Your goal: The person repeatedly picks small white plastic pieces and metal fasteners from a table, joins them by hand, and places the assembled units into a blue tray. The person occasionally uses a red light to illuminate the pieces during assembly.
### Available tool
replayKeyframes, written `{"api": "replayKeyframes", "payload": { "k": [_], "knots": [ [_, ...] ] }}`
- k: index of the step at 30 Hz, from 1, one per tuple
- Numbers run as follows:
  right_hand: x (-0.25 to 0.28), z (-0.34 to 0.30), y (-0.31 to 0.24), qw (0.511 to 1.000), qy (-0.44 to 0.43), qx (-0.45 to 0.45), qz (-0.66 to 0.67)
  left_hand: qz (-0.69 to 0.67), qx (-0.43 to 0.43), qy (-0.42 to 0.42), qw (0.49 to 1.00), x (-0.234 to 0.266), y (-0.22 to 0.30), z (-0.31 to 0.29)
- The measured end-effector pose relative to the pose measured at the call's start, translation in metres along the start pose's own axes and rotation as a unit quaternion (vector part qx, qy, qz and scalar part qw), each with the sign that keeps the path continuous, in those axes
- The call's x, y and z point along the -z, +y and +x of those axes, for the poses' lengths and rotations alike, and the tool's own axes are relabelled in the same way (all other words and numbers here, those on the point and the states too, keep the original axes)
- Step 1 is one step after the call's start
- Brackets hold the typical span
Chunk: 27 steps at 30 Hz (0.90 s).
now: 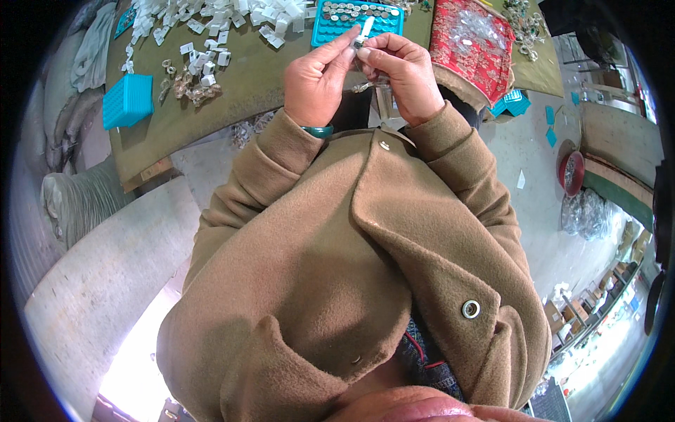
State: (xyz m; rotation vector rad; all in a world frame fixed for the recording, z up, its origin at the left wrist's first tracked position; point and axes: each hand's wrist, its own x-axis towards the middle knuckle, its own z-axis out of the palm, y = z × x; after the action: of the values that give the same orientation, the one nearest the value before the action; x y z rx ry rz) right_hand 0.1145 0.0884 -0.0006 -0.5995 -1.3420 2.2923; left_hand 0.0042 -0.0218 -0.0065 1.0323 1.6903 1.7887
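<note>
Brown woollen coat (295,232) fills the near side; beyond it the left hand (316,81) and right hand (408,74) meet, both with fingertips pinched on a small dark piece (359,42) bearing a white strip (367,27); the step seems to be fine fingertip work on that piece, and the next move likely calls for a steady pinch; just past the hands, a blue tray (334,29) carries round metallic pieces (349,8); left of the left hand, white pieces (278,32) heap on the tabletop (260,81).
</note>
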Motion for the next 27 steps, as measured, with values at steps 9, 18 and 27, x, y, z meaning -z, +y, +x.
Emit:
{"api": "replayKeyframes", "payload": {
  "k": [9, 18, 27],
  "knots": [
    [-0.004, -0.006, -0.002, 0.997, 0.015, -0.009, -0.072, -0.156, 0.253, 0.028, 0.954, 0.011, 0.005, 0.003],
    [-0.012, -0.003, 0.012, 0.94, 0.043, 0.231, -0.246, -0.222, 0.295, 0.055, 0.928, 0.02, 0.011, 0.002],
    [-0.016, -0.005, 0.019, 0.933, 0.059, 0.255, -0.246, -0.485, 0.379, 0.055, 0.787, 0.027, 0.006, 0.007]
  ]
}}
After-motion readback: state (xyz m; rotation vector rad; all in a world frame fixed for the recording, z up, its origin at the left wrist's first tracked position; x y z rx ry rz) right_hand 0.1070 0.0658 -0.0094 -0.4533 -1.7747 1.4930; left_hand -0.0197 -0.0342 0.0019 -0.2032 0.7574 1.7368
